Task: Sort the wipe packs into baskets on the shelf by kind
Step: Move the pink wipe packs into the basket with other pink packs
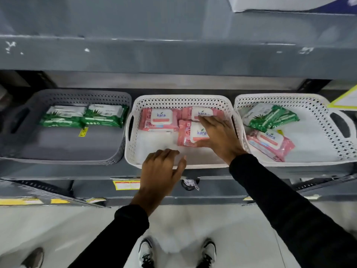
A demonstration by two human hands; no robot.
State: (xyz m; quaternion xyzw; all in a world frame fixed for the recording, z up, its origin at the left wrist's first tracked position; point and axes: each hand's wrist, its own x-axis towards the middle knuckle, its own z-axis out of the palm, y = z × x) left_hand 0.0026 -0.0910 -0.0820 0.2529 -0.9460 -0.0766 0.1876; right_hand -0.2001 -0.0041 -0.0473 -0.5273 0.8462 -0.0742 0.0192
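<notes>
Three baskets stand side by side on the grey shelf. The grey basket [23, 151] on the left holds two green wipe packs [83, 118]. The middle white basket [135, 105] holds three pink wipe packs; my right hand [218, 136] grips the nearest pink pack [186, 134], thumb under its front edge and fingers over its lid. My left hand [160, 169] rests on the middle basket's front rim, fingers apart, holding nothing. The right white basket [340, 149] holds green packs [270, 117] and a pink pack [270, 145].
A shelf board [173, 55] hangs low over the baskets. A white box [280, 3] sits on the upper shelf at the right. Yellow labels [125, 184] line the shelf's front edge. My two shoes [146, 252] stand on the pale floor below.
</notes>
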